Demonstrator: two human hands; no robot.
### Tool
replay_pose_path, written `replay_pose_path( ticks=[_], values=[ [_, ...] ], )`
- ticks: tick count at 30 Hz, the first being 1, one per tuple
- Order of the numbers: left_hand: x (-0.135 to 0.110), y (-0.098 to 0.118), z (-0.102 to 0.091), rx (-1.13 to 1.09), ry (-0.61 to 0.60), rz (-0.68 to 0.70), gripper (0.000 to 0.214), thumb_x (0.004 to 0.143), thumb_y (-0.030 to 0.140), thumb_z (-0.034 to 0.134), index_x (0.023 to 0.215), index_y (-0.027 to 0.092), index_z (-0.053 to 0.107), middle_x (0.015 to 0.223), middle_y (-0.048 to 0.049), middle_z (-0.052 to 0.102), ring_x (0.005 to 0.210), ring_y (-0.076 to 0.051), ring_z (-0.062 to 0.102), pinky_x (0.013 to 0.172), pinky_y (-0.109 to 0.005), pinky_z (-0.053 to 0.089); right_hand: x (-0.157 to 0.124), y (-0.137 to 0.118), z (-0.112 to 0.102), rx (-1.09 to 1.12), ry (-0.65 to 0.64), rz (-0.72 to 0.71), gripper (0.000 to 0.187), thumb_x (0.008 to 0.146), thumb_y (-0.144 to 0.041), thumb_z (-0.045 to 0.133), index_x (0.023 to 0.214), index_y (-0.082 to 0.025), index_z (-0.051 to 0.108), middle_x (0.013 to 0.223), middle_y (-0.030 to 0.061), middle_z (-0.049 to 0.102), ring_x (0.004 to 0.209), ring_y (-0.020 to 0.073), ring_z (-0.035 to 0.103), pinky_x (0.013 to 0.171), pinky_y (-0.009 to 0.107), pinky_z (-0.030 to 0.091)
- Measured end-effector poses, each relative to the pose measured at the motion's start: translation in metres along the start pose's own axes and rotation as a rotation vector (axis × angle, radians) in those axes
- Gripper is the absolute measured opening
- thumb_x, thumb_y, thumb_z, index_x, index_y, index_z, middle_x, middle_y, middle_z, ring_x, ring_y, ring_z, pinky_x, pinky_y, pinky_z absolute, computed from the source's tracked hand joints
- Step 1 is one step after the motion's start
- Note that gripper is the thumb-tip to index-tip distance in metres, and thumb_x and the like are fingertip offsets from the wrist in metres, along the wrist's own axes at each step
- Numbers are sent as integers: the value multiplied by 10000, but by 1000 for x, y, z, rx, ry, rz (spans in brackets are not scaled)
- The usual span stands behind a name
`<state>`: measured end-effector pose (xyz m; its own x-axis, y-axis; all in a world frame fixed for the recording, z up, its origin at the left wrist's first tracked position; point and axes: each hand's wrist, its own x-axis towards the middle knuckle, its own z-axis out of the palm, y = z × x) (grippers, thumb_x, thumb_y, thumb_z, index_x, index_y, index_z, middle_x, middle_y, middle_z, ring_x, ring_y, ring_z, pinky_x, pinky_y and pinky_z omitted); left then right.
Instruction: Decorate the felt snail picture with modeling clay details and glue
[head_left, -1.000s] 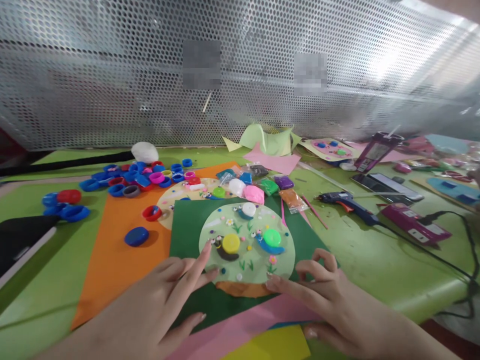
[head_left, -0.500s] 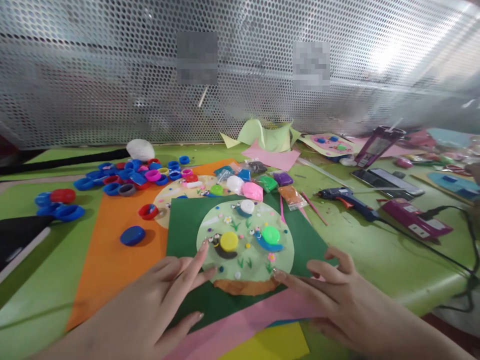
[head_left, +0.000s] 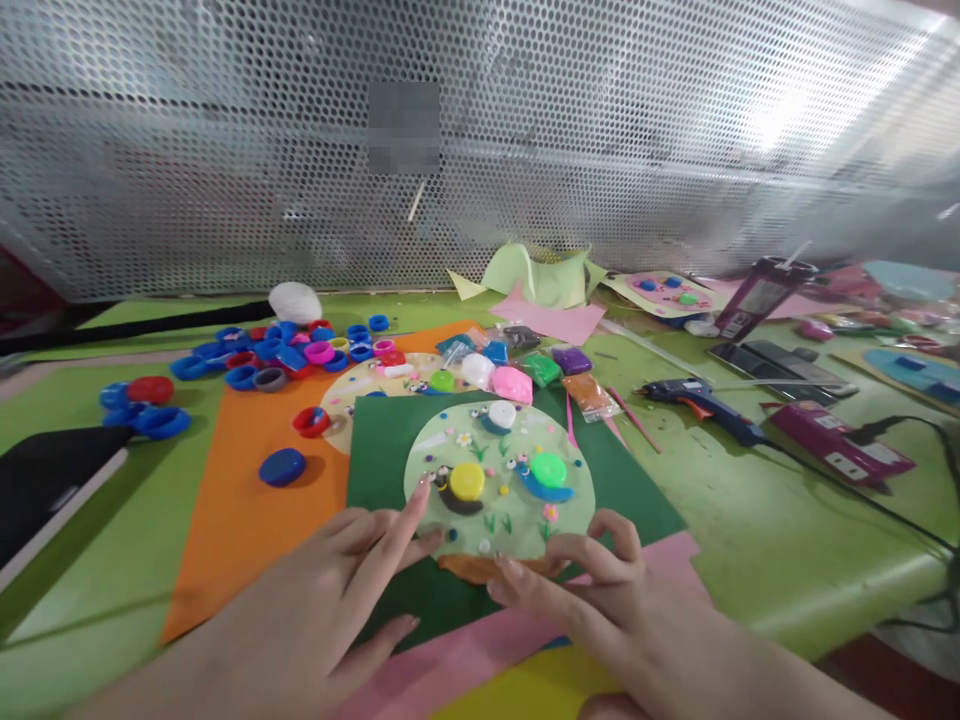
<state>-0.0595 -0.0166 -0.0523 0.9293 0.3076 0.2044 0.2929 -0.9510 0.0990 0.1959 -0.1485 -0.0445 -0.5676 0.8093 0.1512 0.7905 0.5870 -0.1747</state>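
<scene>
A pale green round card point(head_left: 480, 510) lies on dark green paper point(head_left: 637, 500). It bears three snails with bottle-cap shells: a yellow cap point(head_left: 466, 481), a bright green cap point(head_left: 548, 469) and a white cap point(head_left: 502, 416). Small clay flowers and grass dot it. Brown clay point(head_left: 472, 570) runs along its near edge. My left hand point(head_left: 360, 570) has its fingers apart, the index fingertip at the card's left side by the dark snail's head. Fingers of my right hand point(head_left: 600, 580) are stretched over the brown clay, a fingertip touching it. Neither hand grips anything.
Loose bottle caps point(head_left: 270, 350) are heaped at the back left, with a blue cap point(head_left: 283, 466) on orange paper point(head_left: 225, 520). Behind the card sit bags of coloured clay point(head_left: 512, 384). A glue gun point(head_left: 701, 400), a purple power strip point(head_left: 840, 440) and a dark cup point(head_left: 761, 297) stand right.
My right hand has moved left, from the card's lower right edge onto the brown clay. My left hand stays at the card's left side. The view has shifted slightly.
</scene>
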Motion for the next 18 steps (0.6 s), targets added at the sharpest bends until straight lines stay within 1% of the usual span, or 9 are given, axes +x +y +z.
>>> replay_pose_path(
  ticks=[4,7,11,15,17,18],
  values=[
    [1,2,-1,-11,-7,-9,803,849,136,385,1444,171,-154,1075,-76,676,920,-234,632,727,-313,535,7,0,1,18,-48,12,691,922,-601,223,1444,-148,213,1222,127,599,1051,269,492,900,486,331],
    [1,2,0,-24,-35,-10,854,829,121,425,1439,180,-169,1090,-70,671,948,-241,623,743,-320,533,8,-2,1,33,-42,52,698,915,-615,193,1435,-153,247,1183,143,608,1039,282,488,907,527,322],
    [1,2,-2,-12,-41,-8,843,840,134,439,1446,171,-146,1105,-85,661,954,-248,619,753,-328,533,8,-3,2,84,-43,86,729,908,-626,146,1427,-130,273,1083,146,621,924,249,505,901,507,330],
    [0,1,-2,20,-36,2,827,862,169,419,1434,140,-178,1065,-98,674,928,-259,628,729,-343,539,7,0,0,64,-61,93,764,920,-588,55,1416,-49,273,997,173,613,913,266,491,883,519,324],
    [0,1,-2,19,-30,-9,801,880,190,404,1438,152,-169,1054,-87,679,933,-260,628,721,-336,537,5,1,-2,49,-78,93,741,933,-556,49,1406,-37,285,956,165,609,897,264,494,870,507,328],
    [-1,1,-1,15,-23,-11,785,888,198,398,1441,159,-158,1054,-81,681,934,-258,628,718,-331,535,4,2,-3,42,-75,93,715,940,-542,66,1407,-47,285,940,152,606,882,257,496,861,491,334]
  ],
)
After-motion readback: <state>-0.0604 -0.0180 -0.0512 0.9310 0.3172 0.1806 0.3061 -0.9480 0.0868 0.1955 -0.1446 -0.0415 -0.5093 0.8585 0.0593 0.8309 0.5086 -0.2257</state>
